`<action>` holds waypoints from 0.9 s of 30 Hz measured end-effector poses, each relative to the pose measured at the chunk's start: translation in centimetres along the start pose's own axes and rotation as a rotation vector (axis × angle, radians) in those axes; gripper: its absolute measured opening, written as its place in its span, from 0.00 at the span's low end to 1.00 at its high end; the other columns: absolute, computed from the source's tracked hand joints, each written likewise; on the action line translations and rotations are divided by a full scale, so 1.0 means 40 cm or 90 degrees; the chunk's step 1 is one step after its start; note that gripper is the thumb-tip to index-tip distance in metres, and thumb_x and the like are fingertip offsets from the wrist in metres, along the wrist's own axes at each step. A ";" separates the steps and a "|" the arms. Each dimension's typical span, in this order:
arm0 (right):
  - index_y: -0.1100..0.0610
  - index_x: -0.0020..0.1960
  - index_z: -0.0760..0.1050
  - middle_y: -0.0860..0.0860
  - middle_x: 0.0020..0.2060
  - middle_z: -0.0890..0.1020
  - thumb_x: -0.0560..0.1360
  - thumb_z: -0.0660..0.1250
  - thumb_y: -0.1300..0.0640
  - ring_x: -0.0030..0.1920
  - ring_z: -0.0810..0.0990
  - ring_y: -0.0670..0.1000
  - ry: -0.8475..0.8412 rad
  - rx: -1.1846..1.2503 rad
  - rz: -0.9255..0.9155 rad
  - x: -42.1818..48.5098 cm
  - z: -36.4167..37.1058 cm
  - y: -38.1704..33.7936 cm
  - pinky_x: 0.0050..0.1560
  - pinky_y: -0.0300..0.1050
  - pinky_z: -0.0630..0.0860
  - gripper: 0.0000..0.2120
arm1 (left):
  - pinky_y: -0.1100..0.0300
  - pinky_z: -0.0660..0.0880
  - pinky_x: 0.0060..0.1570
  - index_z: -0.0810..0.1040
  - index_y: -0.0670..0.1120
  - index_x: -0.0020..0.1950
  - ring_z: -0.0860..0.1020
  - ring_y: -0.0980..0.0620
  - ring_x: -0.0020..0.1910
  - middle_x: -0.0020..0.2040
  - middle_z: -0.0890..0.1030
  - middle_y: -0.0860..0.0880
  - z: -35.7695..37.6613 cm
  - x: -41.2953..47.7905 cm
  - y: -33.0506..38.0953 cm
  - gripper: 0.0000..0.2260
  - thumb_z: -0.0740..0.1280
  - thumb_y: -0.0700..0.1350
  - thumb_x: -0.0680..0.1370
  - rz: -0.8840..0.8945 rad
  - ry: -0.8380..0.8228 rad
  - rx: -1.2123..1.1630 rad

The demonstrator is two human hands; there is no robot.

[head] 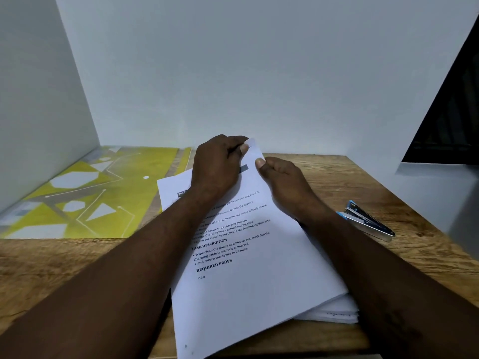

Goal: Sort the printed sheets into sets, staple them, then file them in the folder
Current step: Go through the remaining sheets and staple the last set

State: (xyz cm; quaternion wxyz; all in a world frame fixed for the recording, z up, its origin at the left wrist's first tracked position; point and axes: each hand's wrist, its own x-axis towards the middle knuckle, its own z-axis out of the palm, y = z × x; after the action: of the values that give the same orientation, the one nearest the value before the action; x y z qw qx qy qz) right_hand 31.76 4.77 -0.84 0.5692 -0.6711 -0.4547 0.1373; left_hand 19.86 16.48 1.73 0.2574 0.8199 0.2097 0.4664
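A set of printed sheets (pixel 248 281) lies tilted on the wooden desk, on top of a thicker pile of sheets (pixel 334 310). My left hand (pixel 219 164) pinches the set's far corner, where a staple shows just past the thumb. My right hand (pixel 282 180) pinches the same sheets right beside it, thumb on top. A blue and silver stapler (pixel 368 220) lies on the desk to the right of my right forearm. The yellow patterned folder (pixel 85 198) lies flat at the left, against the wall.
The wooden desk (pixel 404 255) ends at grey walls at the back and on the left. A dark panel (pixel 451 120) stands at the far right. Bare desk shows at the front left and around the stapler.
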 end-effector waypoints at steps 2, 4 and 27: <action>0.58 0.55 0.83 0.56 0.49 0.88 0.81 0.65 0.39 0.50 0.87 0.54 -0.039 0.023 0.010 -0.006 0.004 -0.004 0.55 0.60 0.81 0.22 | 0.60 0.73 0.61 0.86 0.50 0.64 0.81 0.51 0.60 0.59 0.87 0.49 -0.010 0.005 -0.003 0.11 0.68 0.47 0.84 -0.031 0.015 -0.013; 0.51 0.61 0.83 0.50 0.53 0.89 0.84 0.64 0.46 0.54 0.88 0.53 -0.058 0.018 0.006 -0.011 0.004 -0.007 0.59 0.56 0.82 0.14 | 0.61 0.73 0.61 0.86 0.50 0.64 0.81 0.52 0.62 0.60 0.86 0.50 -0.013 0.008 -0.002 0.11 0.68 0.46 0.84 -0.042 0.001 -0.019; 0.58 0.49 0.73 0.48 0.39 0.77 0.78 0.64 0.32 0.42 0.74 0.49 0.042 0.023 -0.076 -0.008 0.011 -0.017 0.47 0.52 0.71 0.27 | 0.52 0.80 0.56 0.87 0.51 0.58 0.82 0.54 0.53 0.50 0.85 0.54 0.001 -0.008 0.011 0.10 0.69 0.50 0.80 -0.001 -0.037 -0.107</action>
State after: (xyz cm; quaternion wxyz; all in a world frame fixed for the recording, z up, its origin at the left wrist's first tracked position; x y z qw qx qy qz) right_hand 30.97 4.77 -0.48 0.6033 -0.6364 -0.4723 0.0892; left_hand 19.78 15.96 1.79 0.3313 0.8087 0.1627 0.4581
